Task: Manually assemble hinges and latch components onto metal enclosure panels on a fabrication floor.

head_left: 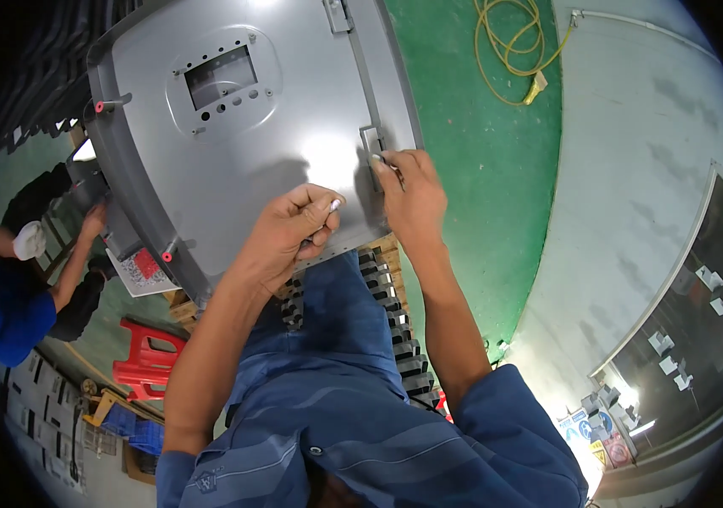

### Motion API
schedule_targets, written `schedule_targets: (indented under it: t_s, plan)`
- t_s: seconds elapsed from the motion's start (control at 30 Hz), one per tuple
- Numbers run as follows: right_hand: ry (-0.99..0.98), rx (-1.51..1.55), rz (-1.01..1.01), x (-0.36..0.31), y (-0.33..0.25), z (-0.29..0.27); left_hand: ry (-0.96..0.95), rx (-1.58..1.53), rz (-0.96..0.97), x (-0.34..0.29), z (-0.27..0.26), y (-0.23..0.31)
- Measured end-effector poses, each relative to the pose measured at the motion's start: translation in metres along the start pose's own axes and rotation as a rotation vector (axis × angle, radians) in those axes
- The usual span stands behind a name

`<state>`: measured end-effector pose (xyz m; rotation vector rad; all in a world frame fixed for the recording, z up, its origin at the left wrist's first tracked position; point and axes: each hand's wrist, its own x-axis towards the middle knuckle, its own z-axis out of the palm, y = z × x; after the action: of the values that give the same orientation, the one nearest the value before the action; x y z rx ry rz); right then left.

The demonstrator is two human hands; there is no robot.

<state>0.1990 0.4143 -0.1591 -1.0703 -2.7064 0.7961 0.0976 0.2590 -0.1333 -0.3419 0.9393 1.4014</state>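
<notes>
A large grey sheet-metal panel [234, 161] with raised edges lies in front of me. It has a rectangular cut-out [222, 78] ringed by small holes and studs. My left hand [285, 233] is closed over the panel's near part, with a small white piece [335, 205] pinched between thumb and forefinger. My right hand [416, 199] is closed at the panel's right edge, fingertips at a small metal bracket [371, 140]. Whatever sits between those fingertips is too small to make out. A second bracket [338, 15] is fixed farther up the same edge.
Red-tipped pins [168, 254] stick out along the panel's left side. Another person [19, 313] in blue works at the left, near a red plastic stool [148, 360]. A yellow cable [507, 59] lies coiled on the green floor [480, 195] at the right, beside a pale wall [632, 127].
</notes>
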Motion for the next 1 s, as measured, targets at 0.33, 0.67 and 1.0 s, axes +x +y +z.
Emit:
schedule_targets:
  t_s: [0.33,0.67,1.0]
  plan:
    - [-0.516,1.043,0.502,-0.036,-0.035,-0.024,0.002,0.046,-0.041,0.001,0.005,-0.008]
    - [-0.205,0.562,0.363,-0.030,-0.012,-0.020,0.086,-0.007,-0.086,0.008,0.010,-0.022]
    - [0.127,0.185,0.042,-0.017,0.024,0.011,0.078,-0.054,-0.187,0.006,-0.002,-0.028]
